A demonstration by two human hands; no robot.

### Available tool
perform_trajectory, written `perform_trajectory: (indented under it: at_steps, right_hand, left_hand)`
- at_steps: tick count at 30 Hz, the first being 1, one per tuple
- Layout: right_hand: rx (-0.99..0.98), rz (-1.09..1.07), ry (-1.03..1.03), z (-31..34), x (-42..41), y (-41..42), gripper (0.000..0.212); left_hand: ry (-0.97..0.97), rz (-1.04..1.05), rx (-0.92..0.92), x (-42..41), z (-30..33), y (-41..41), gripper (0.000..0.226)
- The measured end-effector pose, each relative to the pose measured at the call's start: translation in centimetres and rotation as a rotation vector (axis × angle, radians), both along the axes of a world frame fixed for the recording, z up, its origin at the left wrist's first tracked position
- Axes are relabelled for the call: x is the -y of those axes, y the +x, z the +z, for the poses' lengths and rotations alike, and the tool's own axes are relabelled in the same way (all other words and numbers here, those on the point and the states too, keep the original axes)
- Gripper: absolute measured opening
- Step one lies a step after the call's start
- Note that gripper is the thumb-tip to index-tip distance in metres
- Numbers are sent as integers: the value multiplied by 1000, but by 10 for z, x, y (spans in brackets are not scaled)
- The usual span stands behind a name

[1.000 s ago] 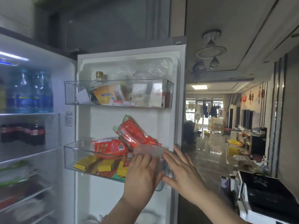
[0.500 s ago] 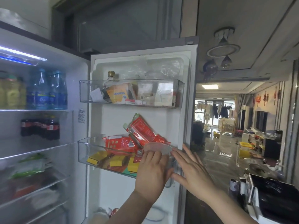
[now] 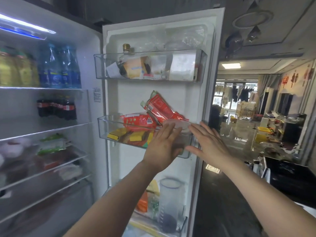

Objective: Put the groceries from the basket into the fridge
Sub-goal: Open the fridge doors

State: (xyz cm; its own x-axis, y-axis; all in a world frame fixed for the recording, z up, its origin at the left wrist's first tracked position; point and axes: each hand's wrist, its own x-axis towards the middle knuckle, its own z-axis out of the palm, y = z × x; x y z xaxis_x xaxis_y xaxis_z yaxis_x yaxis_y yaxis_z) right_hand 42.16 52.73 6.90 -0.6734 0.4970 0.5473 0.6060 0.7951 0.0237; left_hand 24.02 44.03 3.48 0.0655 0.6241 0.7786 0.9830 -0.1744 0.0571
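We are at the open fridge door, and the step in hand looks like seating an item in the clear plastic middle door bin (image 3: 109, 129). A pale, round, flat packet (image 3: 177, 124) sits at the bin's right end, poking above the rim, just at 4 o'clock of the tilted red foil packet (image 3: 162, 110). What the pale packet holds, I cannot tell.

The left hand (image 3: 164, 144) is raised in front of the bin, back toward the camera, fingers straight and close together, tips up at 12 o'clock against the pale packet. That grip is flat, pressing rather than pinching. The right hand (image 3: 210, 142) comes in from 4 o'clock, palm turned toward the bin's right end, fingers spread and pointing to 10 o'clock, thumb low. Nothing is held in it; whether it touches the plastic I cannot tell.

Both forearms rise from the bottom of the view, the left from 7 o'clock, the right from 5 o'clock.

My read: this item is nearly home. The next move calls for a gentle push down so the packet drops behind the rim without tipping the red foil packet leaning beside it, then both hands draw back. The basket is out of sight, so what remains is unknown.
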Motion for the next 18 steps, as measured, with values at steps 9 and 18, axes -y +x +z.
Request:
perform_trajectory:
  at_steps: [9, 18]
  right_hand:
    - [-49, 27, -58, -3, 96, -33, 78]
    - [-95, 96, -371, -79, 236, -114, 92]
  left_hand:
    - [-186, -60, 200, 87, -20, -47, 75]
    - [-423, 52, 364, 248, -89, -117, 79]
